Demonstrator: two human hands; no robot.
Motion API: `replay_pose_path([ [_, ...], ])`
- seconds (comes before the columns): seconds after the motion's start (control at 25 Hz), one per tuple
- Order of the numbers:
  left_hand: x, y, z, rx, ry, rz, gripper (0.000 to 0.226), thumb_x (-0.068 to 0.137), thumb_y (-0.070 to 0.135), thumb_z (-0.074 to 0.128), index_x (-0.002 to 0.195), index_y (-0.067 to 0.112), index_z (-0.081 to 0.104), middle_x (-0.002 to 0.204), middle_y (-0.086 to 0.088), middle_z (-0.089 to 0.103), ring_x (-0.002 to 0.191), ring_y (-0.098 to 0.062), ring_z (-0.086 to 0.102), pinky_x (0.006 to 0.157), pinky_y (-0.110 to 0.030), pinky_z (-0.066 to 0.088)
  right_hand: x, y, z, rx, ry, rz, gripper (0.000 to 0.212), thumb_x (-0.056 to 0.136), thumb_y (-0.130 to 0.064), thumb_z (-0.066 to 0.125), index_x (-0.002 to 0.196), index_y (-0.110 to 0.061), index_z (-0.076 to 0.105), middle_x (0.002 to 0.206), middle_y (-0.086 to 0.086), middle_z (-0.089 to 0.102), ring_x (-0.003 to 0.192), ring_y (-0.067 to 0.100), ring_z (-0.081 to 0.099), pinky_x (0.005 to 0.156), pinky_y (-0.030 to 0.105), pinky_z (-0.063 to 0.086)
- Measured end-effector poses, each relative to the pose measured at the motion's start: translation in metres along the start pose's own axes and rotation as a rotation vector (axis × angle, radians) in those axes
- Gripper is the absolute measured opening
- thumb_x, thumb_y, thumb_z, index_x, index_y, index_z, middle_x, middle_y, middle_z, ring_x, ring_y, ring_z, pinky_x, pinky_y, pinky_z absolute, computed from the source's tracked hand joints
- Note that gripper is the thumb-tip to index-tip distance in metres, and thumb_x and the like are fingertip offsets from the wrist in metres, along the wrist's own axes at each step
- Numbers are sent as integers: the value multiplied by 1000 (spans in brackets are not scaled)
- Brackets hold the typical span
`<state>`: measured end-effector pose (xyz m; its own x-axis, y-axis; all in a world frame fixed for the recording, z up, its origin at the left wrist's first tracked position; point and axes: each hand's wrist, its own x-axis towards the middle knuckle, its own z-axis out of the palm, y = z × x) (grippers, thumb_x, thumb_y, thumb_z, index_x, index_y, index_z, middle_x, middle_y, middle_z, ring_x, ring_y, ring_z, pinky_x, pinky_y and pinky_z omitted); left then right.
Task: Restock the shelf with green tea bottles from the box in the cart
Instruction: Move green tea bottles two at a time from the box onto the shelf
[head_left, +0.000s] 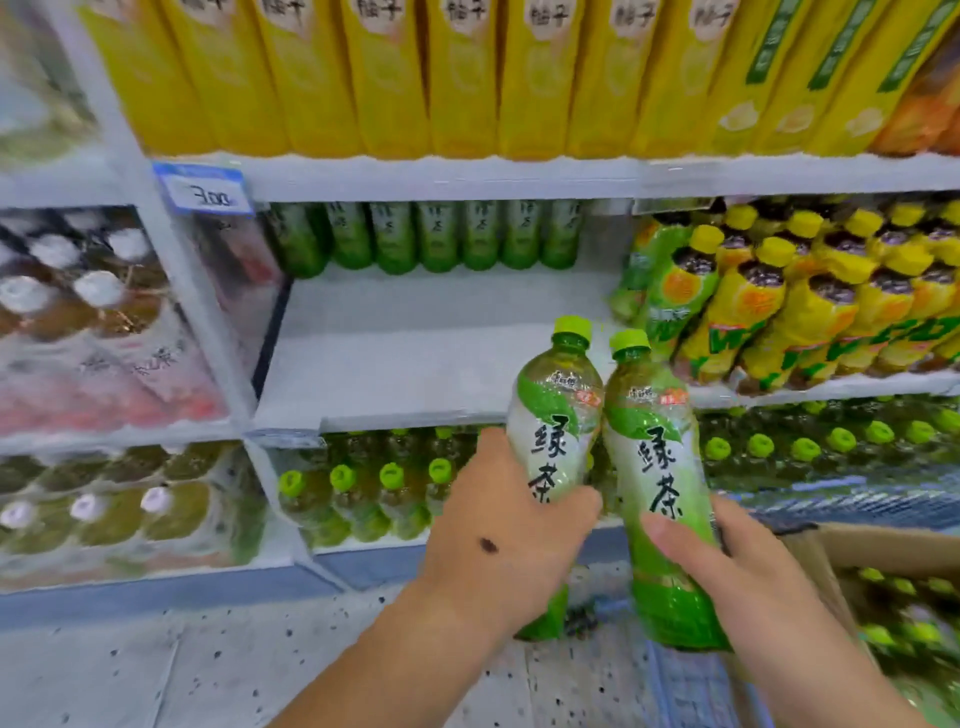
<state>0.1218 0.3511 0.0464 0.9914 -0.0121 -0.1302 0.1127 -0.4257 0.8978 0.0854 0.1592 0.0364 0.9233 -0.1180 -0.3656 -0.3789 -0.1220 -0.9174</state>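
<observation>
My left hand (511, 540) grips one green tea bottle (556, 415) with a green cap and white-green label. Right beside it, my right hand (737, 571) grips a second green tea bottle (654, 447); the two bottles touch at the shoulders. Both are held upright in front of the middle shelf (395, 358), whose front part is bare white. A row of green tea bottles (436, 236) stands at the back of that shelf. The cardboard box (831, 545) with more green-capped bottles sits at the lower right, partly cut off by the frame edge.
Yellow cartons (467, 78) fill the shelf above. Yellow-capped bottles (789, 291) crowd the middle shelf's right section. Green-capped bottles (363, 483) line the lower shelf. A price tag (205, 189) hangs at the upper left. Blue cart mesh (685, 686) shows under the box.
</observation>
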Motion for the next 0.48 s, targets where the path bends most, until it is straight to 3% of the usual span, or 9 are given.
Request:
replay_pose_path([
  [0.08,-3,-13,-32,14,14,-19,30,69,43,66,87,23,52,68,8,59,54,0,53,43,-15,35,1,-2,35,14,-4,13,52,57,-56,75,102,-30,74,94,-1,77,86,23,74,71,44,58],
  [0.2,-3,-32,-68,15,51,-54,32,67,46,64,86,25,49,70,8,58,54,-2,51,42,-16,33,10,-2,78,8,-8,22,57,57,-53,76,105,-24,74,95,1,77,89,25,73,80,52,58],
  [0.36,8,-52,-95,-13,97,-90,30,67,43,66,86,29,49,71,6,60,60,7,56,39,-10,36,26,-3,116,69,-29,-23,48,54,-50,76,98,-29,77,89,3,78,76,21,75,64,40,59],
  [0.48,31,-68,-108,24,180,-74,33,64,45,65,86,31,45,73,6,61,64,7,57,38,-12,35,54,-6,140,78,-37,-78,49,53,-58,75,97,-34,76,90,0,78,79,20,76,71,43,59],
])
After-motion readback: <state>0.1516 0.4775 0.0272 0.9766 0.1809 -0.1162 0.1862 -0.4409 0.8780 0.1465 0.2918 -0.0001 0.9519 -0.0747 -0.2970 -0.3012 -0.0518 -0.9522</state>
